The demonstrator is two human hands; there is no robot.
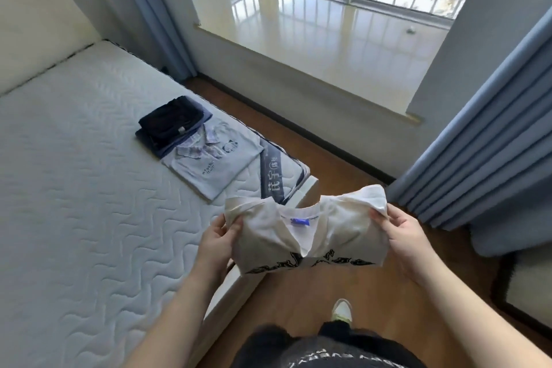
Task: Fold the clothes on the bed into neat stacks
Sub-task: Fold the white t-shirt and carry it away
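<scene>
I hold a folded white shirt (pixel 343 230) with black lettering and a blue neck tag in the air, above the bed's corner and the floor. My left hand (pixel 219 237) grips its left edge and my right hand (pixel 401 236) pinches its right edge. On the white quilted mattress (pixel 74 188) lies a folded pale grey polo shirt (pixel 212 158) near the foot edge. A folded dark navy garment stack (pixel 170 125) sits just behind it, overlapping its collar end.
The bed's foot edge carries a dark label strip (pixel 271 173). Wooden floor (pixel 313 293) runs beside the bed, with my shoe on it. Blue curtains (pixel 490 158) hang at the right, a bay window sill (pixel 328 33) lies ahead, and a dark-framed object stands at the far right.
</scene>
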